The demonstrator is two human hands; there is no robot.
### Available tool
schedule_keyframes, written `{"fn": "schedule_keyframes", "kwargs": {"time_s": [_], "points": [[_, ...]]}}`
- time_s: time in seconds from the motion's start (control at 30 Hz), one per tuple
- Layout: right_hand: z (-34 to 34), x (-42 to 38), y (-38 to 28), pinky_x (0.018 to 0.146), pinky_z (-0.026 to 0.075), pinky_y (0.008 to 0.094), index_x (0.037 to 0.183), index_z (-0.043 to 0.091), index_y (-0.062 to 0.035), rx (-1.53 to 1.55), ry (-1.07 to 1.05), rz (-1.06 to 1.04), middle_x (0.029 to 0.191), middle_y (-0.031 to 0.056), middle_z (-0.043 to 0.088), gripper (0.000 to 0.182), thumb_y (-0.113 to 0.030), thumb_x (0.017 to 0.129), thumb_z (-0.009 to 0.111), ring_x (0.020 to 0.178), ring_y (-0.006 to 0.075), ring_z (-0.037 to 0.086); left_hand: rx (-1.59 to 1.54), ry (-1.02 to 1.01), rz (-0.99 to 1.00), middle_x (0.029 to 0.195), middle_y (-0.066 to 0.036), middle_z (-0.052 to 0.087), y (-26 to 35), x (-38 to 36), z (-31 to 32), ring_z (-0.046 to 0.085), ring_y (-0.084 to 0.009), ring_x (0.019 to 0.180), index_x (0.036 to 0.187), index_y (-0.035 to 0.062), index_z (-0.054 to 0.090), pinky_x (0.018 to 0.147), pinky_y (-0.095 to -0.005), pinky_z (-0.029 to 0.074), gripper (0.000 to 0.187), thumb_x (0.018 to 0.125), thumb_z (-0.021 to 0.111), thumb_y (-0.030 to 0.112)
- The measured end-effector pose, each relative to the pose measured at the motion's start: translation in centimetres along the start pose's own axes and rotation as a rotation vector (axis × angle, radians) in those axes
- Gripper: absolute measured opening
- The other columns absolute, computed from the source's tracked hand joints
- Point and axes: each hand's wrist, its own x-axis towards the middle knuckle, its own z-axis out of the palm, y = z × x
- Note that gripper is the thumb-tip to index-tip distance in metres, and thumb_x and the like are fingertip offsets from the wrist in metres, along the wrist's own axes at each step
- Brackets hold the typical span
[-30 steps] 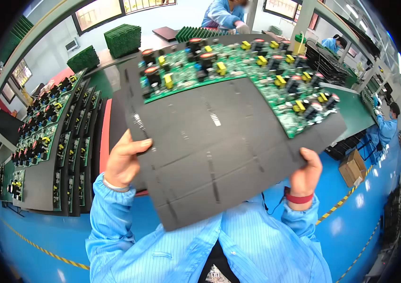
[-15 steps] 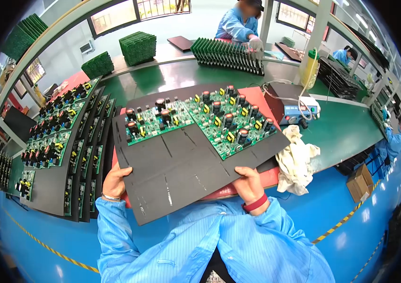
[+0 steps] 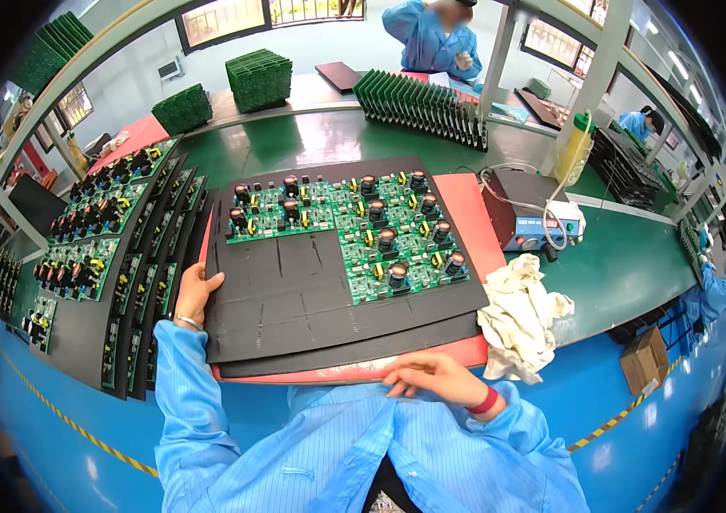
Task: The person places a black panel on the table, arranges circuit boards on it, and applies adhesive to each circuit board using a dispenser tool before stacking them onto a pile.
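A black board (image 3: 286, 299) carrying green circuit boards (image 3: 405, 231) lies on another black board (image 3: 431, 335), over a red mat (image 3: 478, 214). The circuit boards cover its upper left and right parts. My left hand (image 3: 197, 293) grips the board's left edge, thumb on top. My right hand (image 3: 435, 379) is off the board, just below its front edge, fingers loosely bent and apart, with nothing in it.
Stacked black boards with circuit boards (image 3: 115, 282) stand at left. A cream cloth (image 3: 523, 316) and a blue-fronted device (image 3: 546, 224) are at right, with a yellow bottle (image 3: 581, 145) behind. Beyond a row of green boards (image 3: 418, 107) is a person (image 3: 435, 38).
The black board has levelled and come down onto the one beneath. My right hand has let go of its front edge. The person opposite has raised an arm away from the green boards.
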Motion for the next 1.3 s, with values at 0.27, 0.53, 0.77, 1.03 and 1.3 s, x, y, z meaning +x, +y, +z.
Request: {"fn": "schedule_keyframes", "kwargs": {"time_s": [0.27, 0.53, 0.77, 1.03, 1.3], "points": [[-10.9, -3.0, -3.1, 0.074, 0.050, 0.0398, 0.092, 0.063, -0.0044, -1.304, 0.571, -0.533, 0.090, 0.0108, 0.061, 0.016, -0.001, 0.078, 0.069, 0.086, 0.0319, 0.060, 1.250, 0.361, 0.246, 0.143, -0.018, 0.042, 4.1, -0.3, 3.7, 0.035, -0.0385, 0.135, 0.125, 0.0090, 0.063, 0.104, -0.0477, 0.039, 0.056, 0.075, 0.083, 0.023], [-21.8, -2.0, -3.1, 0.076, 0.046, 0.0433, 0.088, 0.061, -0.0035, -1.622, 0.645, -0.462, 0.091, 0.0120, 0.056, 0.011, 0.000, 0.078, 0.064, 0.088, 0.0339, 0.055, 0.734, 0.069, 0.418, 0.119, -0.015, 0.058, 9.7, -2.5, 11.3, 0.063, -0.0311, 0.101, 0.128, 0.0056, 0.059, 0.086, -0.0399, 0.052, 0.050, 0.081, 0.076, 0.009], [-14.3, -2.9, -11.5, 0.083, 0.047, 0.0425, 0.095, 0.064, -0.0049, -1.588, 0.432, -0.393, 0.102, 0.0108, 0.061, 0.028, -0.008, 0.071, 0.077, 0.097, 0.0327, 0.057, 0.801, 0.473, 0.461, 0.115, -0.014, 0.056, 5.6, 5.4, 10.6, 0.062, -0.0271, 0.089, 0.132, 0.0082, 0.057, 0.077, -0.0371, 0.052, 0.053, 0.083, 0.075, 0.008], [-5.2, 7.1, -20.7, 0.066, 0.051, 0.0413, 0.095, 0.066, -0.0064, -1.367, -0.153, -0.648, 0.084, 0.0087, 0.063, 0.022, -0.015, 0.078, 0.077, 0.076, 0.0294, 0.063, 0.775, 0.372, 0.555, 0.096, -0.015, 0.063, 2.6, 11.6, 8.1, 0.063, -0.0298, 0.083, 0.110, 0.0019, 0.069, 0.075, -0.0399, 0.051, 0.029, 0.083, 0.075, 0.011], [-2.1, 33.9, -18.7, 0.083, 0.051, 0.0454, 0.112, 0.066, -0.0094, -1.203, -0.088, -0.645, 0.102, 0.0168, 0.060, 0.026, -0.018, 0.088, 0.068, 0.093, 0.0381, 0.063, 0.759, 0.267, 0.528, 0.101, -0.016, 0.058, 3.1, 9.0, 7.2, 0.059, -0.0361, 0.095, 0.106, 0.0001, 0.062, 0.082, -0.0455, 0.049, 0.026, 0.083, 0.073, 0.008]]}}
